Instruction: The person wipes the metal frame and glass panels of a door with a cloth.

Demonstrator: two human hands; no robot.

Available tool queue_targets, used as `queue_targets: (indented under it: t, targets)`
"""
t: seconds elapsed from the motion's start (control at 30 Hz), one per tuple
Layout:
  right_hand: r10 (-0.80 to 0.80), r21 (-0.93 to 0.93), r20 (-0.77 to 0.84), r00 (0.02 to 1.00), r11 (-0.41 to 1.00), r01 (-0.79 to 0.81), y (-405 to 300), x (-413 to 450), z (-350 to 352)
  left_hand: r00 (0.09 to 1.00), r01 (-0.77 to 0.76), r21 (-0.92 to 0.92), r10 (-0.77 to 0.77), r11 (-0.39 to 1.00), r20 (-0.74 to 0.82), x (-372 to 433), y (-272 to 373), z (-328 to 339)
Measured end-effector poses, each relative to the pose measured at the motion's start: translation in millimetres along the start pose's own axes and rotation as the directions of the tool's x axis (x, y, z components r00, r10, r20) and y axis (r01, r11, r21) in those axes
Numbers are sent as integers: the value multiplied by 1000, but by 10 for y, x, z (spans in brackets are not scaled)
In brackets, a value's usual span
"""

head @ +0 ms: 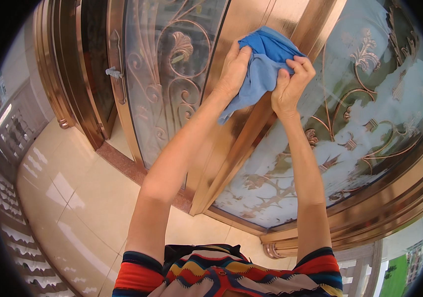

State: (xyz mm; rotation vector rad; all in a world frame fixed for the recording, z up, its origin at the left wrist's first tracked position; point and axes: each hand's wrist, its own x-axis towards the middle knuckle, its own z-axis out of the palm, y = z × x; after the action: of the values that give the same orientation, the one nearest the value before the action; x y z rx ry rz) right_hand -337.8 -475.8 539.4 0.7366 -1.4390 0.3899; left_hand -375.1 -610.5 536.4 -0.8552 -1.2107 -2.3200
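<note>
A blue cloth (pixel 265 70), bunched and folded with a lighter underside, is held up between my two hands. My left hand (pixel 235 68) pinches its left edge with the thumb on top. On the other side my right hand (pixel 291 83) grips the cloth between thumb and curled fingers. Behind it stands a copper-coloured metal door frame (pixel 211 163); whether the cloth touches it I cannot tell. To the right is a glass panel (pixel 345 122) with copper scrollwork and whitish, patchy reflections. Another glass panel (pixel 167 74) with scrollwork lies left of the frame.
A long door handle (pixel 118 67) with a grey wrapping (pixel 113 72) is at the left, beside a partly open doorway (pixel 103 74). A reddish stone threshold (pixel 122 163) edges the beige tiled floor (pixel 81 200). A balustrade (pixel 22 230) curves along the left.
</note>
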Motion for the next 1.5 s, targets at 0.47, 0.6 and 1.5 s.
queue_targets:
  t: [0.47, 0.6, 1.5]
  targets:
    - [-427, -95, 98, 899, 895, 436, 250, -338, 82, 643, -459, 799, 766, 390, -4, 633, -496, -93]
    - [-446, -120, 88, 891, 883, 454, 309, -382, 41, 807, -288, 856, 590, 430, -24, 954, -163, 167]
    - [-266, -109, -5, 964, 958, 264, 283, -363, 259, 914, -400, 414, 393, 818, 106, 271, -433, -144]
